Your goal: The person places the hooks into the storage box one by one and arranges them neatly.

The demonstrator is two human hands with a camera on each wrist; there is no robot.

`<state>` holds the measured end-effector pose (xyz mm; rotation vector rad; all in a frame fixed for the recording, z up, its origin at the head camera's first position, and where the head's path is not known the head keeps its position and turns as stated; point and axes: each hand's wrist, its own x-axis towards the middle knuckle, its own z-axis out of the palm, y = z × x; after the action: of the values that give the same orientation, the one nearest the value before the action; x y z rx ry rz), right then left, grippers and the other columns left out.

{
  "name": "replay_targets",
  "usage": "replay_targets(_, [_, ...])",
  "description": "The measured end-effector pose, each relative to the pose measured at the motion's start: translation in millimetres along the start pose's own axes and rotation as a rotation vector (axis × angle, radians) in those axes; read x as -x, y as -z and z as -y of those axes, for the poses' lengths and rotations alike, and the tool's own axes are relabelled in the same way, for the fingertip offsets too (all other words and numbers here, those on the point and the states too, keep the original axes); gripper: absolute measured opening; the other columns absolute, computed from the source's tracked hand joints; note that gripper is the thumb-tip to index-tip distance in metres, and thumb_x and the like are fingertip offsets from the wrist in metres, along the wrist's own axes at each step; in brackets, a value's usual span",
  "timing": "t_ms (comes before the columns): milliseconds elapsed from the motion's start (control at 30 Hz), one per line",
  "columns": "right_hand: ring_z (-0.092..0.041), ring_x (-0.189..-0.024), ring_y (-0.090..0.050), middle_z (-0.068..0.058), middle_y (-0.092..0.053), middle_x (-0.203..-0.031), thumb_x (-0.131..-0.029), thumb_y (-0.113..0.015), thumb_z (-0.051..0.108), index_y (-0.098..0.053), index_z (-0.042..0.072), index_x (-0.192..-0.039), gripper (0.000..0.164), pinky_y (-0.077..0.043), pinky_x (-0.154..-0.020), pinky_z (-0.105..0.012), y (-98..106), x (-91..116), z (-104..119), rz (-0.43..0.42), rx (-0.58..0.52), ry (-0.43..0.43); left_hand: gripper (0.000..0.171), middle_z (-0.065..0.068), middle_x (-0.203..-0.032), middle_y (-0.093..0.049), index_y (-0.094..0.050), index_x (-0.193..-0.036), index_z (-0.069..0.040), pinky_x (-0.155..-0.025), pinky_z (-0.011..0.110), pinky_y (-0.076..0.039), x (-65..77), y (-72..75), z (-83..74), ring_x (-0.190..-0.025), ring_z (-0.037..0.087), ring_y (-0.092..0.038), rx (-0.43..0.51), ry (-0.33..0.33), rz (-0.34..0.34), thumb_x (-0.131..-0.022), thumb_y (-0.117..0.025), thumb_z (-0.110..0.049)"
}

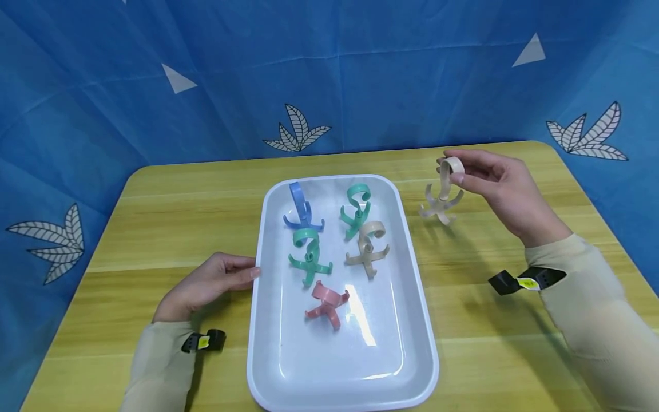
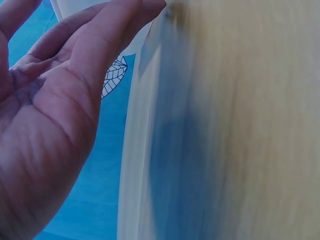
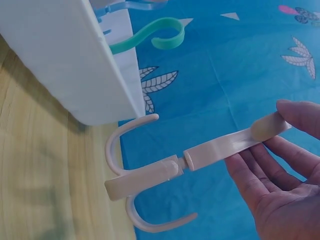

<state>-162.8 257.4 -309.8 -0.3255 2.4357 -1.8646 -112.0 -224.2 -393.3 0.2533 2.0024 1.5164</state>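
Observation:
My right hand holds a beige hook hanger by its curled top, thumb against fingers, above the table right of the tray. Its several curved prongs hang downward; the right wrist view shows the hanger close up. With thumb at the rim, my left hand grips the left edge of a white tray. Inside the tray lie a blue hook hanger, two green ones, one farther back and one nearer, a beige hanger and a pink hanger.
The tray stands on a wood-grain table. Behind and beside the table hangs a blue cloth printed with leaves and triangles. Black bands are on both wrists.

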Motion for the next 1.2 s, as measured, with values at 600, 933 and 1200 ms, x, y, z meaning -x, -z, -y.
replay_targets(600, [-0.019,-0.113,-0.060,-0.011,-0.064,-0.126,-0.096,-0.064,0.005,-0.057,-0.001,-0.135,0.040,-0.048,-0.093,-0.017,0.2,23.7,22.4,0.037,-0.091,0.034,0.044,0.019,-0.126,-0.062,-0.059,-0.130,0.007,-0.095,0.037,-0.052,0.4,-2.3,-1.4,-0.115,0.028,-0.061,0.000,-0.002,0.000,-0.100,-0.061,-0.024])
replay_targets(933, [-0.017,-0.112,-0.062,-0.011,-0.063,-0.126,-0.096,-0.063,0.004,-0.057,0.001,-0.136,0.040,-0.051,-0.090,-0.017,1.0,39.1,29.8,0.051,0.051,0.031,0.045,0.018,-0.126,-0.063,-0.059,-0.131,0.007,-0.095,0.038,-0.052,-1.1,-2.7,-0.3,-0.115,0.027,-0.061,-0.009,-0.007,-0.002,-0.100,-0.061,-0.026])
replay_targets(1200, [-0.019,-0.111,-0.061,-0.015,-0.060,-0.126,-0.095,-0.063,0.001,-0.058,0.000,-0.133,0.038,-0.053,-0.087,-0.019,-1.7,50.7,38.8,0.056,0.062,0.045,0.046,0.019,-0.125,-0.063,-0.058,-0.131,0.007,-0.094,0.039,-0.052,0.0,-3.0,0.0,-0.114,0.028,-0.062,-0.014,-0.004,-0.007,-0.100,-0.061,-0.026])
